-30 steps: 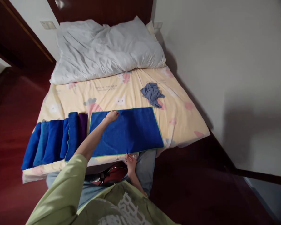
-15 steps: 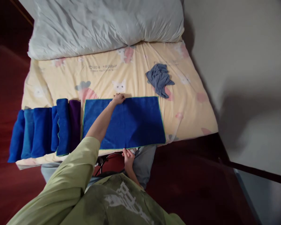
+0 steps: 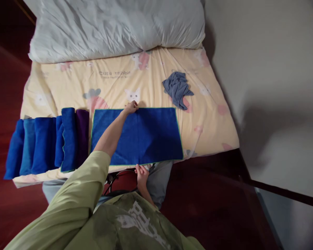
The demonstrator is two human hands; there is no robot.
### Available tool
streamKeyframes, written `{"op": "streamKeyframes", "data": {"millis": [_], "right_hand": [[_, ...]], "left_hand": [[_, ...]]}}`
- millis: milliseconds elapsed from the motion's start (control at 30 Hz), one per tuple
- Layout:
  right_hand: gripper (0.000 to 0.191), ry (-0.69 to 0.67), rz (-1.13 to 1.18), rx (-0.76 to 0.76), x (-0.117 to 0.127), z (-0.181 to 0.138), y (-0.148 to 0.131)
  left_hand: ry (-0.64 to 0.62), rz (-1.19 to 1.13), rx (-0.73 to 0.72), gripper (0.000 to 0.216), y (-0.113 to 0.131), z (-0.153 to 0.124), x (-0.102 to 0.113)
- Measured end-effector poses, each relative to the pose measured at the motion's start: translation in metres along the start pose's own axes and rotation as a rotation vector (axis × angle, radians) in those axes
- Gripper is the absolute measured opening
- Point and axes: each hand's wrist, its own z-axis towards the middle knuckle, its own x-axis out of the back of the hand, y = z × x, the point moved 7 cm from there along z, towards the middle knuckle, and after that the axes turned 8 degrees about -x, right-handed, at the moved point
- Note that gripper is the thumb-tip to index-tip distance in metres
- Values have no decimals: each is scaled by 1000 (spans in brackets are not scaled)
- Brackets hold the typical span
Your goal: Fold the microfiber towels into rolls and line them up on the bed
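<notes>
A blue towel (image 3: 156, 135) with green edging lies flat at the front of the bed. My left hand (image 3: 131, 107) reaches across it, and its closed fingers are at the middle of the far edge. At the middle of the near edge, my right hand (image 3: 142, 173) pinches the hem between thumb and fingers. A faint crease runs across the cloth between the two hands. Left of it, several folded towels stand in a row, among them a purple towel (image 3: 82, 137), a blue folded towel (image 3: 69, 139) and a lighter blue towel (image 3: 28, 146).
A crumpled grey cloth (image 3: 177, 88) lies to the right on the patterned bed sheet (image 3: 211, 128). Across the back is a large pale bedding bundle (image 3: 114, 27). A wall (image 3: 271, 69) stands on the right, and a dark red floor (image 3: 193, 205) lies below.
Both hands stay at the same edges of the blue towel. The view has shifted slightly; nothing else has visibly moved.
</notes>
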Motion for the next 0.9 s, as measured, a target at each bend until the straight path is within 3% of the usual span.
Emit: {"op": "streamKeyframes", "data": {"millis": [200, 333, 533, 633, 733, 900], "right_hand": [[70, -6, -43, -56, -1, -11, -28], [67, 14, -107, 9, 2, -18, -32], [58, 293, 77, 70, 35, -22, -13], [50, 378, 82, 121, 58, -26, -16], [46, 434, -21, 211, 87, -32, -40], [42, 536, -69, 483, 135, -42, -110]], "left_hand": [[107, -71, -83, 33, 10, -2, 15], [148, -111, -140, 32, 21, -9, 30], [231, -221, -230, 21, 42, -28, 66], [282, -324, -274, 20, 51, -44, 89], [341, -447, -329, 22, 60, -66, 117], [413, -623, -408, 33, 71, -114, 167]]}}
